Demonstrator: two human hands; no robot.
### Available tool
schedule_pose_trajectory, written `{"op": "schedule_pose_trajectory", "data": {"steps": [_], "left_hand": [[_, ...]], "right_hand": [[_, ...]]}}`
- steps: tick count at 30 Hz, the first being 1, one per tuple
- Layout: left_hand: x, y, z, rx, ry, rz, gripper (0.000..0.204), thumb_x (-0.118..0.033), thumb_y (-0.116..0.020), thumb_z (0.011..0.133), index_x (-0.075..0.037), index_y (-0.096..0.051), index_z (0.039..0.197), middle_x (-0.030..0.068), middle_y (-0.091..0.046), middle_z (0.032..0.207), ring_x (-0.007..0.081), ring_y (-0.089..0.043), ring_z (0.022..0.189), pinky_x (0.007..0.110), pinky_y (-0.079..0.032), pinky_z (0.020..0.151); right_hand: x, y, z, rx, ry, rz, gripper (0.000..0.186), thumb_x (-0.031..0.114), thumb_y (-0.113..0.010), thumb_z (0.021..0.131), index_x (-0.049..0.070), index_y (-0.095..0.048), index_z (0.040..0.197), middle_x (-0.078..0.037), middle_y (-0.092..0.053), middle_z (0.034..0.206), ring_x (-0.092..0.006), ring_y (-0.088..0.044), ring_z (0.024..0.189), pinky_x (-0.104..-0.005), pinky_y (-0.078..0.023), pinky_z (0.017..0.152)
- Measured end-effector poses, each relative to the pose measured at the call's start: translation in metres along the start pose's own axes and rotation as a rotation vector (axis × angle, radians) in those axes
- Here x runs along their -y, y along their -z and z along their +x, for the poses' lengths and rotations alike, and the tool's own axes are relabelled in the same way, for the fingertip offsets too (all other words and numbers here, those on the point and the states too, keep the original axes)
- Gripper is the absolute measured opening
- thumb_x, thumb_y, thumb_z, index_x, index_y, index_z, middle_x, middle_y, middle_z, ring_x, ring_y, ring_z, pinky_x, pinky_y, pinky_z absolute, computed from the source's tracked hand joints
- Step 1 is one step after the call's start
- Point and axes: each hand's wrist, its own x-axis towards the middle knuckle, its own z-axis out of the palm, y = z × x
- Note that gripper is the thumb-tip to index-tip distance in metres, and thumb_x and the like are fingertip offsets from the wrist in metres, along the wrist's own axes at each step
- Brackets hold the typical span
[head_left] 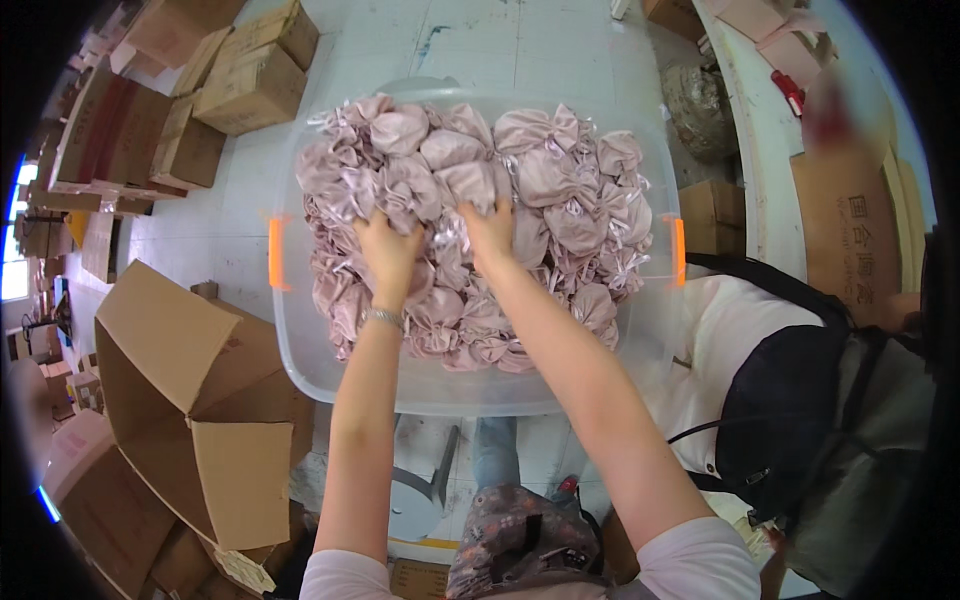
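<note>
A big clear plastic tub (345, 385) in front of me is heaped with dusty-pink drawstring pouches (555, 185), gathered at their necks with shiny ribbons. My left hand (388, 248) reaches into the left-middle of the heap, its fingers curled round a pouch (408, 190). Close beside it, my right hand (488, 232) grips another pouch (468, 183) near the centre, fingertips partly buried in the fabric. Around both hands the pouches lie packed together, plump and rounded.
Orange latches (278, 252) sit on the tub's sides. An open cardboard box (240, 470) stands at the near left, with stacked cartons (250, 90) farther back. At right are a black-and-white bag (780, 400) and a table holding a brown carton (835, 230). A stool (415, 500) is below.
</note>
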Motion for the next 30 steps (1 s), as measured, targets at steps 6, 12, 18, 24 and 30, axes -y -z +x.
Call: {"op": "schedule_pose_trajectory", "data": {"steps": [6, 12, 18, 24, 30], "left_hand": [[-0.03, 0.066, -0.086, 0.114, -0.135, -0.121, 0.06, -0.019, -0.083, 0.055, 0.0, -0.057, 0.106, 0.0303, -0.046, 0.118, 0.047, -0.043, 0.114, 0.046, -0.042, 0.094], [-0.114, 0.142, -0.139, 0.15, -0.204, -0.289, 0.068, -0.014, -0.08, 0.057, 0.002, -0.054, 0.118, 0.0273, -0.047, 0.125, 0.0422, -0.037, 0.123, 0.044, -0.032, 0.105], [-0.189, 0.246, -0.219, 0.048, -0.41, -0.327, 0.066, -0.013, -0.08, 0.058, 0.007, -0.055, 0.115, 0.0222, -0.054, 0.118, 0.0312, -0.053, 0.108, 0.04, -0.04, 0.097], [-0.252, 0.339, -0.399, 0.077, -0.673, -0.258, 0.06, -0.008, -0.08, 0.061, 0.007, -0.056, 0.114, 0.0203, -0.058, 0.114, 0.0306, -0.056, 0.104, 0.039, -0.042, 0.094], [-0.318, 0.338, -0.589, 0.646, -0.655, -0.426, 0.063, -0.012, -0.081, 0.06, 0.007, -0.054, 0.113, 0.0151, -0.06, 0.107, 0.0272, -0.057, 0.099, 0.038, -0.044, 0.09]], "right_hand": [[0.04, 0.065, -0.123, 0.066, -0.202, 0.366, 0.049, 0.003, -0.064, 0.074, -0.002, -0.049, 0.121, -0.011, -0.059, 0.11, -0.0175, -0.057, 0.097, -0.0299, -0.045, 0.084], [0.106, 0.124, -0.204, 0.158, -0.07, 0.532, 0.05, 0.002, -0.063, 0.078, 0.001, -0.046, 0.125, -0.008, -0.058, 0.111, -0.0154, -0.058, 0.095, -0.028, -0.048, 0.081], [0.175, 0.186, -0.32, 0.168, -0.046, 0.682, 0.047, 0.003, -0.062, 0.08, 0.003, -0.047, 0.124, -0.005, -0.06, 0.107, -0.0136, -0.06, 0.092, -0.0278, -0.052, 0.076], [0.205, 0.32, -0.496, 0.013, 0.087, 0.777, 0.053, 0.004, -0.065, 0.079, 0.004, -0.044, 0.128, -0.004, -0.061, 0.107, -0.0095, -0.059, 0.085, -0.0255, -0.05, 0.069], [0.185, 0.507, -0.661, -0.306, -0.038, 0.773, 0.041, 0.004, -0.062, 0.081, 0.002, -0.051, 0.12, -0.006, -0.062, 0.105, -0.0112, -0.06, 0.087, -0.0268, -0.05, 0.072]]}}
